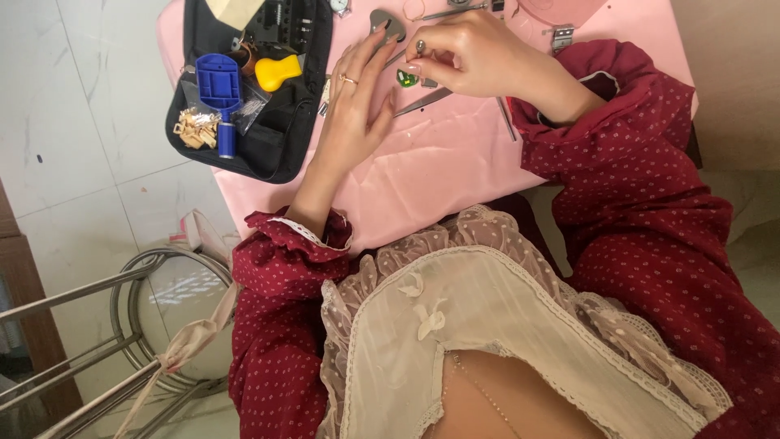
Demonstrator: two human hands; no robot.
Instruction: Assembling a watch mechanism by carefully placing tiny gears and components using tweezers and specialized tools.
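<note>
My left hand (357, 102), a ring on one finger, lies flat on the pink table (455, 171) with its fingers stretched out and apart. Its fingertips reach toward a grey metal piece (386, 20). Just to the right, my right hand (471, 57) is curled, and its fingertips pinch a small round silver part (420, 46). Between the two hands a small green piece (406, 79) rests on the table. Metal tweezers (424, 101) lie under the gap between my hands. What sits inside my right palm is hidden.
An open black tool case (280, 138) at the table's left end holds a blue tool (218, 81), a yellow-handled tool (278, 71) and several tan bits (195, 128). A metal stool frame (138, 276) stands on the tiled floor at lower left. Small metal parts lie along the far edge.
</note>
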